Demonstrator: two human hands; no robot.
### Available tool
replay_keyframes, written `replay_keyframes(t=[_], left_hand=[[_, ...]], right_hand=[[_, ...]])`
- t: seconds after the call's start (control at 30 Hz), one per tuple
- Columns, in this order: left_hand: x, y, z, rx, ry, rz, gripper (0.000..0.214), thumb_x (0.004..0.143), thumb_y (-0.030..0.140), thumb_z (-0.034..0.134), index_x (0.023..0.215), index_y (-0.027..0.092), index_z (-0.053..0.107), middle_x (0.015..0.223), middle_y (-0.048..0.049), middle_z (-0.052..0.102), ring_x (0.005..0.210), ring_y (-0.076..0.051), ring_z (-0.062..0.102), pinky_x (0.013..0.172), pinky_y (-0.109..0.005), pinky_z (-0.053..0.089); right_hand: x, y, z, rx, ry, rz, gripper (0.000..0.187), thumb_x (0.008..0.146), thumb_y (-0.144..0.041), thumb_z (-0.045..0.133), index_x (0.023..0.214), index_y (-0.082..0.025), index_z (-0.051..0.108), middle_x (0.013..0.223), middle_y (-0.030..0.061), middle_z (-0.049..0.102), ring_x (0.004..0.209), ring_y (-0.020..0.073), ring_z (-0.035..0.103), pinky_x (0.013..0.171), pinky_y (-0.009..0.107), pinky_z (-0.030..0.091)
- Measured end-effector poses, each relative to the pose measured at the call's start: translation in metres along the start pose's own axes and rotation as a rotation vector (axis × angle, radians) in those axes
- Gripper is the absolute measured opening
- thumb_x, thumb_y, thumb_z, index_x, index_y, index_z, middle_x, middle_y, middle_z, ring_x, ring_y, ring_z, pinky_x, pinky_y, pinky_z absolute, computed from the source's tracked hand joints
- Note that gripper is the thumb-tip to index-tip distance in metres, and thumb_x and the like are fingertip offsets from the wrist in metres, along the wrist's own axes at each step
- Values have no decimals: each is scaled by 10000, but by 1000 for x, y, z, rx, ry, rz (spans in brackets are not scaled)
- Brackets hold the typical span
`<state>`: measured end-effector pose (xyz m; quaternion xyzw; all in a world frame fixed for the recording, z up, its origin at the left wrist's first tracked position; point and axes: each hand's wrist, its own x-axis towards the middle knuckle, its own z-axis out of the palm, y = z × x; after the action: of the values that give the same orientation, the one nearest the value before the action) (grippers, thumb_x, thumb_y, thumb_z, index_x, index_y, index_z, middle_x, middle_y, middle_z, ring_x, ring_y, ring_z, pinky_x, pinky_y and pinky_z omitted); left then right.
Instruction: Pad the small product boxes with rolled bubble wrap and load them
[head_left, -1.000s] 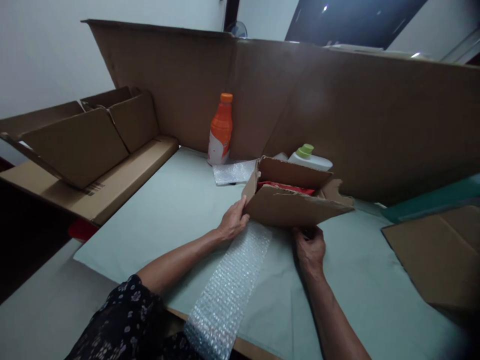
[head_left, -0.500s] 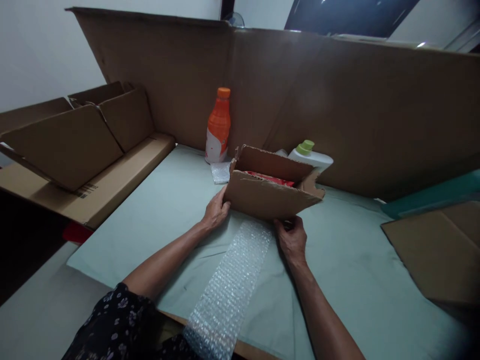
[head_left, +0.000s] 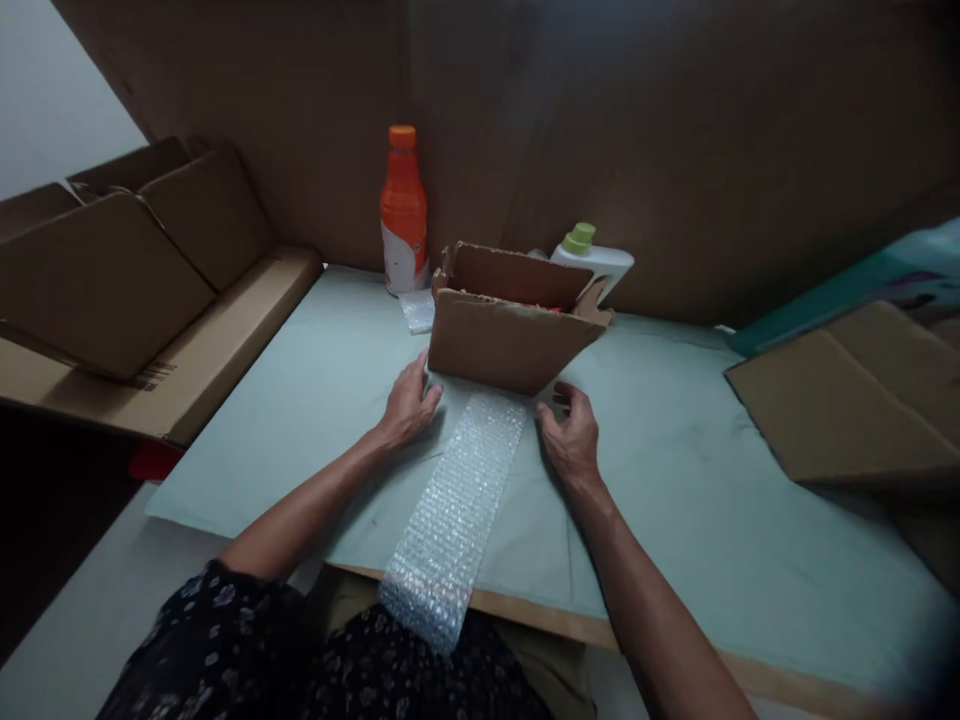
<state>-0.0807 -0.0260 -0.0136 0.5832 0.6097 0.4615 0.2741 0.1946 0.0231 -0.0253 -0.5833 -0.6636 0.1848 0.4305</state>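
An open cardboard box [head_left: 510, 345] stands in front of me on the pale green table cover, with a bit of something red showing inside. My left hand [head_left: 409, 402] is open by the box's lower left corner, fingertips close to it; whether they touch I cannot tell. Just off the lower right of the box, my right hand [head_left: 571, 428] is open, with fingers curved and nothing between them. Between my hands runs a strip of bubble wrap [head_left: 461, 500], from near the box over the table's front edge.
Behind the box stand an orange bottle [head_left: 405, 210] and a white bottle with a green cap [head_left: 596, 258]. A small bubble-wrap piece [head_left: 417, 311] lies beside them. Cardboard boxes [head_left: 105, 275] fill the left; another cardboard box [head_left: 847, 400] and a teal container [head_left: 840, 290] are right. Tall cardboard [head_left: 675, 150] closes the back.
My hands have let go of the cardboard box and drawn back slightly, the right one now apart from it. The view has tilted down, showing more of the front edge.
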Motion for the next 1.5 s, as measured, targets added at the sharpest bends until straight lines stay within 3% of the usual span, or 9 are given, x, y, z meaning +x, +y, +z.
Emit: replay_keyframes(t=[0.2,0.33,0.5,0.73,1.03,1.13,1.27,1.4,1.5], left_hand=[[-123,5,-43,336,-415,309,428,936,320,564,1355,248,605,1524,-104,533,1463,-312,409,1187,-557,350],[-166,22,-31,431,-551,346,431,956,374,582,1355,215,610,1559,-140,488,1491,-326,369,1193,-588,330],[-167,37,-3,479,-464,295,408,951,321,587,1340,203,618,1522,-164,519,1459,-337,413,1187,-588,337],[-167,47,8,489,-438,296,417,922,279,601,1329,192,614,1463,-160,565,1393,-337,466,1146,-560,388],[-177,55,31,484,-367,222,436,880,259,633,1314,220,624,1496,-157,534,1415,-352,448,1168,-595,349],[-180,53,26,423,-287,257,398,889,255,616,1284,207,638,1479,-173,541,1380,-347,485,1128,-578,407],[-192,53,-9,292,-173,231,306,938,243,550,1222,208,659,1219,-144,687,1128,-275,645,956,-468,539],[-211,56,-56,203,-325,22,207,967,269,527,1073,235,701,906,-50,731,836,-198,692,761,-343,570],[-229,54,-72,167,-454,-104,201,952,280,533,942,241,730,882,-39,745,819,-195,705,747,-327,572]], right_hand=[[-42,-21,-2,-165,-395,-384,352,923,-346,575,1242,-240,680,1287,113,697,1209,319,609,1025,535,459],[-43,-37,24,-238,-566,-522,368,957,-315,549,1284,-196,668,1402,143,632,1330,309,543,1094,517,424],[-32,-39,31,-253,-539,-544,333,960,-308,537,1239,-220,696,1369,118,658,1282,295,580,1070,499,450],[-3,-33,19,-264,-375,-447,407,945,-316,512,1314,-209,647,1333,144,660,1174,354,606,993,560,464],[35,-34,30,-199,-353,-415,389,868,-304,590,1234,-226,696,1144,126,735,1080,352,639,993,561,483],[22,-40,13,-169,-361,-396,354,884,-321,583,1199,-229,714,1125,112,746,1035,327,667,957,549,511],[-33,-54,-48,-2,-498,-296,301,936,-353,550,1136,-229,738,1052,62,773,906,250,711,855,445,571],[-117,-63,-123,148,-898,-174,222,951,-347,585,1048,-275,771,1002,31,786,878,212,731,774,345,593],[-176,-56,-153,180,-1169,-79,226,968,-338,578,1073,-300,775,1140,51,762,1026,225,722,869,368,599]])
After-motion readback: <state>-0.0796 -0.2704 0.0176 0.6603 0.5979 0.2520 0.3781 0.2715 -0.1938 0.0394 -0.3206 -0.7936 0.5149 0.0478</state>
